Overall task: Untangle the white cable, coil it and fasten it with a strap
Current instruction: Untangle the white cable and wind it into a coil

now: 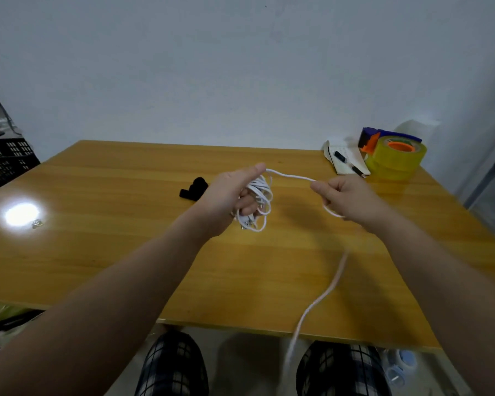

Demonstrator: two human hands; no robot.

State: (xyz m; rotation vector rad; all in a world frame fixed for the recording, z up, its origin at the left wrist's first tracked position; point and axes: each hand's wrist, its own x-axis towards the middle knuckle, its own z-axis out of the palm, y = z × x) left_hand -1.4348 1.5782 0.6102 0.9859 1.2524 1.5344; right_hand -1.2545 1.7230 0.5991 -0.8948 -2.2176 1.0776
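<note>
While the left hand [229, 195] grips a bundle of loops of the thin white cable [289, 176], thumb pressed on top, the right hand [343, 198] pinches the strand just beside it, which runs nearly taut between the two. The loose tail drops from the right hand over the near edge of the glossy wooden table [126, 252], blurred. Looks like mid-coiling: keep loops the same size, let the tail slide through the right fingers, and avoid twist. Just beyond the left hand lies the black fabric strap [193, 188]. A yellow tape roll [395, 161] sits at the far right corner.
</note>
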